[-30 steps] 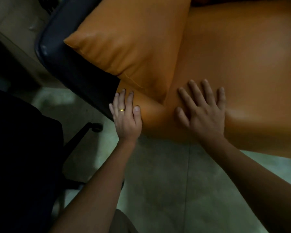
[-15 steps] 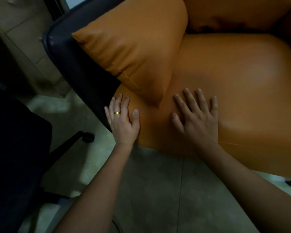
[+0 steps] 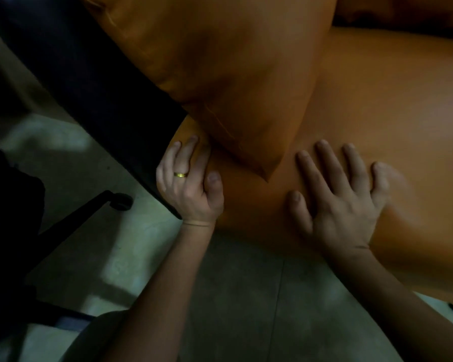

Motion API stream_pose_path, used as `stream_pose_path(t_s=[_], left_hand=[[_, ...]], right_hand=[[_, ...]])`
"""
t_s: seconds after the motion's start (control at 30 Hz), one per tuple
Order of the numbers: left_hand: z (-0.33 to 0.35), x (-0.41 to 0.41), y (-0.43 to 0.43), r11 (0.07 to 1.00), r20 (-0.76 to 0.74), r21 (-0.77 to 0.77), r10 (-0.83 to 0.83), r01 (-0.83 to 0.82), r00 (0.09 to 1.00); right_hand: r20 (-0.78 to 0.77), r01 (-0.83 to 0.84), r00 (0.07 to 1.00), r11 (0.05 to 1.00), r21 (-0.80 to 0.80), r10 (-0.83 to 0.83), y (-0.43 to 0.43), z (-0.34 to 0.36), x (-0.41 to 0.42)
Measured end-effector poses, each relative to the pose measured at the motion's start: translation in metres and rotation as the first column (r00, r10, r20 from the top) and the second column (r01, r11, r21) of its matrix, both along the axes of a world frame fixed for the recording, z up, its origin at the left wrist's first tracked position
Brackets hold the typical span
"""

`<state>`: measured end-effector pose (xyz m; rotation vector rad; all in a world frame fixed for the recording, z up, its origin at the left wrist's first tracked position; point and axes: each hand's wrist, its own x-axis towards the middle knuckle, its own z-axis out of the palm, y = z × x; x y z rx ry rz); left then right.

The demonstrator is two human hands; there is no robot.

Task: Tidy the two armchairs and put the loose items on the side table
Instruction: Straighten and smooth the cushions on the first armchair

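Head: left hand (image 3: 188,190), right hand (image 3: 338,205) flat on armchair seat (image 3: 392,113); pillow (image 3: 233,61) atop.

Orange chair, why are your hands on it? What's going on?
A person is tidying an armchair. The left hand, wearing a ring, rests on the front corner of the seat, beside the dark armrest and just under the pillow's corner. The right hand lies flat on the seat with fingers spread. The pillow sits against the armrest. Neither hand holds anything, and no loose items show here.
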<state>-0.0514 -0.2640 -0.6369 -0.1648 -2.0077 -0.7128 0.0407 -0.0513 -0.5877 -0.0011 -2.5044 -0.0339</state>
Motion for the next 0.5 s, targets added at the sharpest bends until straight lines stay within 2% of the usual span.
stream_pose_path(t_s=[0.13,0.23,0.37,0.5], left_hand=[[-0.004,-0.007,-0.002,0.999,-0.058,-0.003,0.036,-0.037,0.998],[-0.003,-0.006,-0.001,0.999,-0.047,-0.015,0.029,-0.030,0.998],[0.003,0.001,-0.003,0.999,0.024,-0.027,0.025,-0.025,0.999],[0.016,0.012,-0.012,0.995,0.167,-0.075,-0.050,0.064,0.985]], right_hand=[[-0.097,-0.056,0.994,0.998,0.011,0.057,0.001,-0.009,-0.004],[-0.108,-0.062,0.992,0.998,-0.002,0.062,0.002,-0.008,-0.004],[-0.089,-0.038,0.995,0.999,-0.012,0.037,0.000,-0.004,-0.002],[-0.045,-0.006,0.999,1.000,-0.029,0.005,-0.002,0.001,0.002]])
